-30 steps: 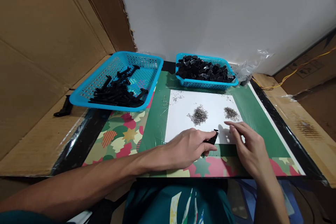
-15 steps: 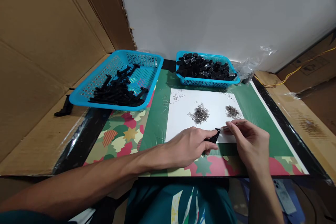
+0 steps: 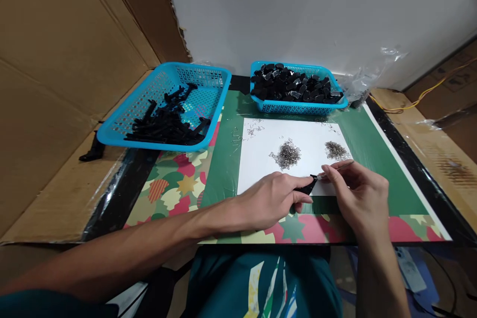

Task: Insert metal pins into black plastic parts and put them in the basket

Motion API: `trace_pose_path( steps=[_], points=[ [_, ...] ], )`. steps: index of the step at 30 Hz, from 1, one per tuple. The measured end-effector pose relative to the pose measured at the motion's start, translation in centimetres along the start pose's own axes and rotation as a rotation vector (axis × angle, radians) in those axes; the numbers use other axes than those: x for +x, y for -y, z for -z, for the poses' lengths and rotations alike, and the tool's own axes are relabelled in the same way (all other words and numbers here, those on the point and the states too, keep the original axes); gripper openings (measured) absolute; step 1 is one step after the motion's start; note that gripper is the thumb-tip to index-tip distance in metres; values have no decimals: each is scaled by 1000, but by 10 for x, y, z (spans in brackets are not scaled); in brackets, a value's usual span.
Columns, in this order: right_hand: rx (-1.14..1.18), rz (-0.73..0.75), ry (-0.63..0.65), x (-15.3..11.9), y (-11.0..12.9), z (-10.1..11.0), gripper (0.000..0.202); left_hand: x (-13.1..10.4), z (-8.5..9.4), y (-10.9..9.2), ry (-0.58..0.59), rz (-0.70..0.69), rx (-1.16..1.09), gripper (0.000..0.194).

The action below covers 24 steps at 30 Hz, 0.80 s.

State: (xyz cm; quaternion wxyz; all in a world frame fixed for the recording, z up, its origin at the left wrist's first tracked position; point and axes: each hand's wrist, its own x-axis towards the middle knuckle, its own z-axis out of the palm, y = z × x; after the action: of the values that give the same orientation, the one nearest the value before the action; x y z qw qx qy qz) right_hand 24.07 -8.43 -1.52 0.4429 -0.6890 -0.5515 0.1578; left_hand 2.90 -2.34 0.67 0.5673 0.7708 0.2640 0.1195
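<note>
- Sm. black narrow plastic-looking piece [image 3: 307, 189]: slightly glossy, tilted, partly finger-hidden; at near edge of white rectangular paper sheet [image 3: 257, 174].
- L hand [image 3: 274, 199]: thumb + index pinched on piece.
- R hand [image 3: 362, 194]: fingers curled, gripping thin grey metallic rod-like tool [image 3: 347, 164]; tip by piece's far end, contact unclear.

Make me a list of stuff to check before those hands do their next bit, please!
1. Left hand gripping the small black plastic piece: ok.
2. Right hand holding the thin metal-looking tool: ok.
3. Tool pointed at the end of the black piece: ok.
4. Tool tip actually touching the piece: cannot tell, it's too small to see.
5. All the tiny wire-like metal bits on the flat white rectangular sheet: not ok, a few lie past its left edge on the shiny green surface.
</note>
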Motion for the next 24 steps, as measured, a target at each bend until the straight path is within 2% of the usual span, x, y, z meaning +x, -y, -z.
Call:
trace_pose_path(
  steps=[3,6,9,13,16,20,24],
  points=[
    [-18,11,-1,-1,2,-3,28,2,0,2,-3,-6,-8,47],
    [38,-17,-15,-2,2,-7,28,4,0,4,-18,-9,-33,43],
    [207,-101,-74,-2,4,-8,31,3,0,3,-56,33,-56,37],
    [432,-118,-189,3,6,-3,36,-6,0,-1,-143,12,-120,43],
    [449,-95,-50,8,7,1,36,-10,4,-3,-258,-96,-212,29],
    [178,-47,173,14,7,-6,35,-1,18,1,-527,-223,-335,25],
    [32,-22,264,20,5,-25,28,12,31,13,-710,-257,-426,28]
  ],
)
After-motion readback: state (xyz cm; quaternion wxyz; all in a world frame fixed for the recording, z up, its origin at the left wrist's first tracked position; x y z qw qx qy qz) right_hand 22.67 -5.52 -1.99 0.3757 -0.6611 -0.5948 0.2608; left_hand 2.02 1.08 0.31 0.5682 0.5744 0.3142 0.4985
